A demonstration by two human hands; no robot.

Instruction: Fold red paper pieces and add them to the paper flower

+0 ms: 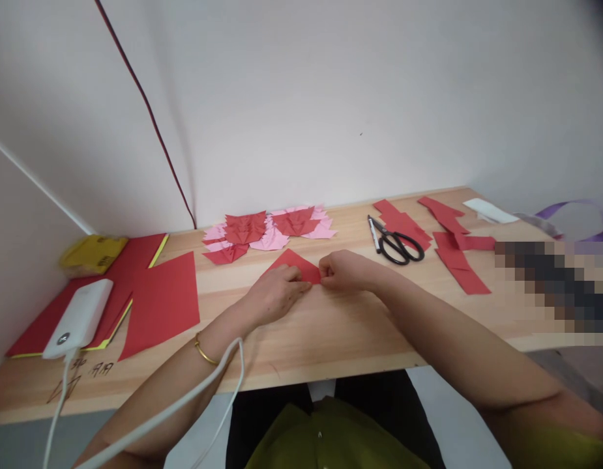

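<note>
A small red sheet of paper (pixel 294 257), folded to a peak pointing away from me, lies on the wooden table in front of me. My left hand (pixel 281 296) rests over its left and near part, fingers curled together and pressing its lower edge. At the right corner, my right hand (pixel 347 270) is closed in a pinch on the paper. The fingers cover much of the sheet's near edge. Just behind it sit folded red and pink paper pieces (pixel 245 228), nested in rows.
Black-handled scissors (pixel 401 247) and a marker (pixel 374 236) lie at right, by red paper strips (pixel 460 264). A large red sheet (pixel 167 303), a white power bank (pixel 79 319) and a yellow packet (pixel 93 254) are at left. A white cable (pixel 184 397) crosses my left forearm.
</note>
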